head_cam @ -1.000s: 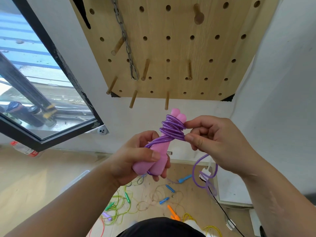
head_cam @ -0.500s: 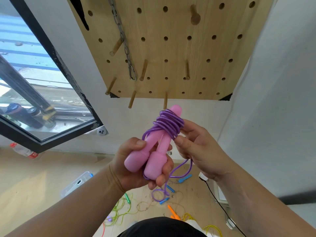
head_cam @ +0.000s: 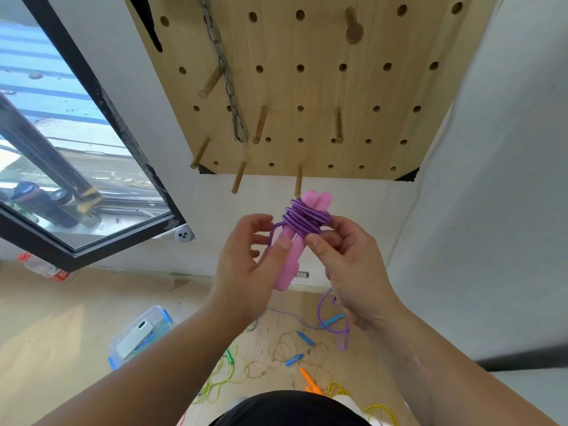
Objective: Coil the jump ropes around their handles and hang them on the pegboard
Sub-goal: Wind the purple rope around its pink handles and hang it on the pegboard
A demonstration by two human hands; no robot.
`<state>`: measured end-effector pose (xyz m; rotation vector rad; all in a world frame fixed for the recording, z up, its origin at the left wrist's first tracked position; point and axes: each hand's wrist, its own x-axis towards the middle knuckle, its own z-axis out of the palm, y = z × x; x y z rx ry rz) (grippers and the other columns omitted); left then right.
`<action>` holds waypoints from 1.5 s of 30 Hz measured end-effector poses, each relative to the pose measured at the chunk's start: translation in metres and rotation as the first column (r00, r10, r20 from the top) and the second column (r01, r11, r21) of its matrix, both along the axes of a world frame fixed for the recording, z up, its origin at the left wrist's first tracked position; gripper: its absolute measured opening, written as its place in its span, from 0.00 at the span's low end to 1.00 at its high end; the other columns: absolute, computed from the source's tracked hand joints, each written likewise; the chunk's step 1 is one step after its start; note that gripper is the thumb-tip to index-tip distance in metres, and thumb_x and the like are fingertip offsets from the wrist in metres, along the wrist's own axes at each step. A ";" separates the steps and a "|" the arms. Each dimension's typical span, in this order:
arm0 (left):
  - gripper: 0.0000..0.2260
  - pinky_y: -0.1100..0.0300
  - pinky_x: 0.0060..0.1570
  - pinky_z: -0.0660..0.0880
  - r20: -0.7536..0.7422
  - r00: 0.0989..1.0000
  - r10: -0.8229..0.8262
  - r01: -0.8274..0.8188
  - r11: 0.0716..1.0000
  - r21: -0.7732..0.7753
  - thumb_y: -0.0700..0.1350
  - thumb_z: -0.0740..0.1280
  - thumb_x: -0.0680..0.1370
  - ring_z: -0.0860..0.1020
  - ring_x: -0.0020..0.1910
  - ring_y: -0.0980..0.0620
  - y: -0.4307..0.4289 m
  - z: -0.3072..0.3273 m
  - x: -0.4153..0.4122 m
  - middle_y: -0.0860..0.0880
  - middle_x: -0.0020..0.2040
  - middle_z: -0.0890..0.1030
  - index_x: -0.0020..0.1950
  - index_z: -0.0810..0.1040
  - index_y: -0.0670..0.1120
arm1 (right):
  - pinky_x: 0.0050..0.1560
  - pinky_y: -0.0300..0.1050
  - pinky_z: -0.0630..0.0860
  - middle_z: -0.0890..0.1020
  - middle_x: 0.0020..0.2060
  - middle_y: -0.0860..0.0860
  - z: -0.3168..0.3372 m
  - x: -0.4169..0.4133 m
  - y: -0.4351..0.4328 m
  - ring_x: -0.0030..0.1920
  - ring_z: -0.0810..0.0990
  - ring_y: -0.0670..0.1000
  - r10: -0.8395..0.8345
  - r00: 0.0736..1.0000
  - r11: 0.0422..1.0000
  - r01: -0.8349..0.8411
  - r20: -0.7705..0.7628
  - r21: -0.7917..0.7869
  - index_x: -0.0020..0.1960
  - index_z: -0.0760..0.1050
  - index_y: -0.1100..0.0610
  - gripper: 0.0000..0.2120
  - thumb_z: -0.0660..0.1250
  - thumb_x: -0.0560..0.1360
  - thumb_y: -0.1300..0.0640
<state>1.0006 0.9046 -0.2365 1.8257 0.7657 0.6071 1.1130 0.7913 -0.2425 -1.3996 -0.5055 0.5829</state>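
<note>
Two pink handles [head_cam: 316, 199] lie side by side, with a purple rope [head_cam: 302, 219] coiled several times around their upper part. My left hand [head_cam: 242, 272] holds the lower part of the handles, thumb across the front and fingers loosely curled behind. My right hand [head_cam: 347, 262] pinches the purple coil between thumb and fingers. A loose tail of the rope [head_cam: 342, 332] hangs below my right wrist. The wooden pegboard [head_cam: 307, 87] is on the wall just above, and its lowest peg [head_cam: 298, 184] is close to the handle tips.
A metal chain [head_cam: 227, 81] hangs from the pegboard among other wooden pegs [head_cam: 238, 181]. On the floor lie tangled green ropes [head_cam: 230, 373], blue handles [head_cam: 304, 338], an orange handle [head_cam: 309, 382] and a clear plastic box [head_cam: 138, 333]. An open window [head_cam: 61, 149] is at the left.
The bundle has risen toward the lowest peg. My left hand has loosened and slid up the handles. My right hand now pinches the coil from the right, and the tail hangs shorter.
</note>
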 end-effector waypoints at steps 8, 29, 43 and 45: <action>0.27 0.60 0.51 0.80 -0.045 0.997 -0.067 0.073 0.989 0.129 0.44 0.80 0.69 0.80 0.53 0.59 -0.007 -0.004 0.003 0.63 0.55 0.80 0.61 0.73 0.64 | 0.31 0.30 0.70 0.84 0.37 0.51 0.005 0.000 -0.002 0.27 0.75 0.40 -0.028 0.997 0.998 0.032 -0.077 0.056 0.60 0.78 0.59 0.10 0.70 0.78 0.61; 0.23 0.60 0.24 0.74 0.400 0.910 -0.112 0.415 0.180 -0.892 0.53 0.66 0.73 0.77 0.31 0.47 -0.003 0.017 0.004 0.38 0.42 0.80 0.53 0.82 0.34 | 0.30 0.39 0.67 0.81 0.61 0.48 0.002 0.034 -0.026 0.29 0.66 0.49 0.281 0.960 0.957 -0.281 0.009 0.072 0.73 0.69 0.50 0.28 0.71 0.75 0.58; 0.33 0.64 0.50 0.77 -0.220 0.963 -0.153 0.184 0.975 0.127 0.60 0.78 0.67 0.78 0.53 0.60 0.003 0.009 0.009 0.58 0.61 0.77 0.69 0.70 0.58 | 0.32 0.29 0.70 0.87 0.44 0.54 0.016 0.021 -0.008 0.27 0.77 0.39 -0.006 0.997 0.998 0.011 -0.080 0.056 0.68 0.75 0.56 0.21 0.71 0.76 0.66; 0.37 0.67 0.53 0.72 -0.304 0.946 -0.115 0.226 0.906 0.358 0.60 0.79 0.66 0.74 0.56 0.61 -0.001 0.005 0.010 0.62 0.61 0.74 0.71 0.68 0.58 | 0.33 0.32 0.72 0.88 0.44 0.51 0.018 0.018 -0.006 0.29 0.78 0.41 -0.010 0.999 1.000 0.011 -0.031 0.008 0.66 0.76 0.49 0.20 0.72 0.76 0.61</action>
